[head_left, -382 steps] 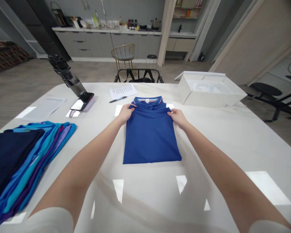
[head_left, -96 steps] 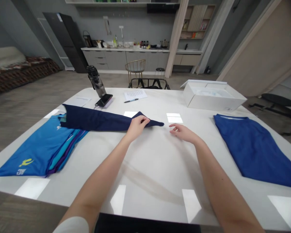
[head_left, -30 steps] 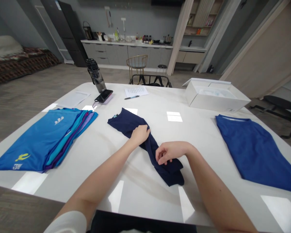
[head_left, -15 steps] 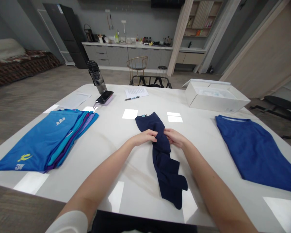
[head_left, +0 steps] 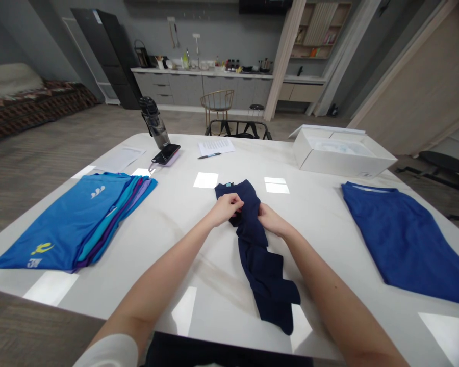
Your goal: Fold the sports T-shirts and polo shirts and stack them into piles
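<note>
A dark navy garment [head_left: 260, 255], long and narrow, lies bunched on the table in front of me. A small light label shows at its far end, and its near end falls in loose folds. My left hand [head_left: 226, 208] is closed at the garment's upper left, thumb and fingertips pinching its cloth. Across from it, my right hand [head_left: 272, 219] grips the right edge, with its fingertips partly hidden by the fabric.
On the left lies a stack of folded blue and purple garments [head_left: 72, 219]; a blue garment [head_left: 409, 239] lies right. Farther back are a bottle [head_left: 155, 125], a phone [head_left: 167, 153], papers [head_left: 216, 146], a pen [head_left: 209, 156] and an open white box [head_left: 336, 158]. The white table [head_left: 168, 204] carries them.
My left hand has shifted up and left along the navy garment, opening a dark fold beneath it. My right hand has moved slightly nearer to me. The garment's near end has slid slightly.
</note>
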`<state>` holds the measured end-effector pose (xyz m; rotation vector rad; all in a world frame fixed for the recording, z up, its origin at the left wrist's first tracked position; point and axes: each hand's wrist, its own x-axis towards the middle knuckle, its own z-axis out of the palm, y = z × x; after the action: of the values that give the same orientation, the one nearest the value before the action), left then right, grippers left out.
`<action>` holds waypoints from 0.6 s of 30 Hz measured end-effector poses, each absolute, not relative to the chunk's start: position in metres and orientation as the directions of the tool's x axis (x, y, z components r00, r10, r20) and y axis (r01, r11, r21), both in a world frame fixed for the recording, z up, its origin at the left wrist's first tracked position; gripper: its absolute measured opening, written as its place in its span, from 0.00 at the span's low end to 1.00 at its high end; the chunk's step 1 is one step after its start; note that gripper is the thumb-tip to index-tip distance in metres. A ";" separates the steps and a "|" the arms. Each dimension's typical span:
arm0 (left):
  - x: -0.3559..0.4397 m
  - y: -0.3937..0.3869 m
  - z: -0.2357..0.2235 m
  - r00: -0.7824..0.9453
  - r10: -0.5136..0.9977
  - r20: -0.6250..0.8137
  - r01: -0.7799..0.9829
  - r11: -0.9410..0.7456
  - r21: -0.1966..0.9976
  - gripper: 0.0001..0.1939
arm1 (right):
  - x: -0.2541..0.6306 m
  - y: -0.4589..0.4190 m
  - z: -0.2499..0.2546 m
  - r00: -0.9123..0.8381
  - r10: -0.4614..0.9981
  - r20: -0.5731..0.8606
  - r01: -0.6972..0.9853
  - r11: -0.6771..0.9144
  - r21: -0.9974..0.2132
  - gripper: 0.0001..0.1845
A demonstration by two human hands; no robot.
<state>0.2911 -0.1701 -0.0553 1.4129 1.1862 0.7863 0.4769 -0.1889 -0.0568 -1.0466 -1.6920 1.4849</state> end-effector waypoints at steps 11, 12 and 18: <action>0.293 -0.173 -0.039 0.215 0.976 -0.017 0.292 -0.047 0.955 0.12 | 0.476 -0.188 -0.058 -0.407 0.913 0.023 0.460 0.226 -0.859 0.08; 0.293 -0.172 -0.041 0.218 0.974 -0.060 0.221 0.010 0.975 0.11 | 0.475 -0.187 -0.060 -0.318 0.948 0.000 0.427 0.143 -0.893 0.10; 0.292 -0.172 -0.045 0.325 0.915 -0.237 -0.167 0.302 0.939 0.13 | 0.481 -0.188 -0.048 -0.283 0.879 -0.383 -0.001 -0.400 -0.917 0.35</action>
<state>0.2922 -0.1716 -0.0449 0.9844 0.9541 0.8846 0.4811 -0.1881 -0.0484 -1.3112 -1.1476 1.7541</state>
